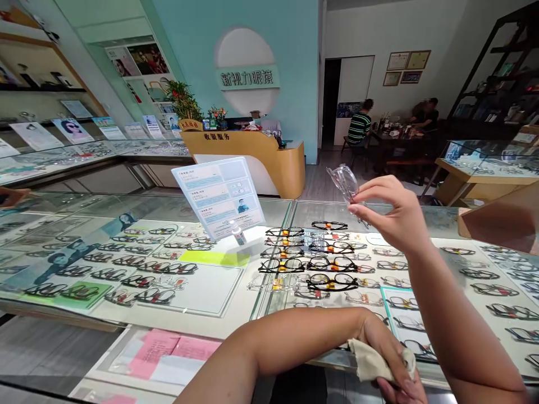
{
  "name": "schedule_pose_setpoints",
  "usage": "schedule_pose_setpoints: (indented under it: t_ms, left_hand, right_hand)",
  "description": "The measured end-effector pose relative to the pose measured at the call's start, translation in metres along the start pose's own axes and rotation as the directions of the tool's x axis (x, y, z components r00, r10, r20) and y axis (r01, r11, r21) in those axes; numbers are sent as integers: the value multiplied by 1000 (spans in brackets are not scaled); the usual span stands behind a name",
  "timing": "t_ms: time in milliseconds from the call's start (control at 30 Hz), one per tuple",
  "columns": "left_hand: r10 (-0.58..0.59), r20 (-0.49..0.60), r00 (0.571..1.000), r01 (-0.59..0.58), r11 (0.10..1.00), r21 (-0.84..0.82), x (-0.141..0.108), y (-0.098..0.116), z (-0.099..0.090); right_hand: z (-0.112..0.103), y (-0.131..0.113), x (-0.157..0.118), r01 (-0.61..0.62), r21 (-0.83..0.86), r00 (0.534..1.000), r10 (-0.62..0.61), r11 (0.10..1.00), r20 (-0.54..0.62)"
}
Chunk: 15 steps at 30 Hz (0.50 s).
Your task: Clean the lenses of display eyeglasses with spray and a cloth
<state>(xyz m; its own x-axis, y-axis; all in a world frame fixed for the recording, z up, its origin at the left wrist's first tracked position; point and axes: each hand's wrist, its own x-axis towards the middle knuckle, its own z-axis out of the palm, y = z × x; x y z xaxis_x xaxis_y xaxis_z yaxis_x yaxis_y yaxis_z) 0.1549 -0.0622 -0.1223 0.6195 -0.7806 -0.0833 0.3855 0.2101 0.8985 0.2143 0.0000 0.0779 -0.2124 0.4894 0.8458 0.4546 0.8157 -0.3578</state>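
Observation:
Raised over the glass counter on the right, my right hand (389, 210) pinches a pair of clear-framed glasses (344, 182) between thumb and fingers. My left hand (391, 359) is low at the counter's front edge, its fingers closed on a beige cloth (370, 362). Below the raised glasses, rows of black-framed glasses (332, 281) with orange tags rest on the glass top, beside another clear-framed pair (278, 283). A small white bottle (238, 233) stands by a tilted printed sign (219, 196) left of these rows.
The glass display counter (269, 314) spans the view, with many frames inside. Pink papers (160, 350) lie on a lower shelf at left. Beyond are a wooden reception desk (248, 160), two people seated at a table in the back right, and another display case (488, 168).

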Motion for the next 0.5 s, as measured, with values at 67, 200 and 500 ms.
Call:
schedule_pose_setpoints:
  t_ms: [67,200,500]
  left_hand:
    - [-15,132,991,9,999,50,2,1,-11]
    - [-10,184,983,-1,998,59,9,-3,-19]
    - [-213,78,974,206,974,96,5,16,-13]
  right_hand:
    - [19,11,-4,-14,-38,996,17,999,83]
    - [73,39,-8,-45,-102,943,76,994,325]
    - [228,106,31,161,-353,620,184,922,763]
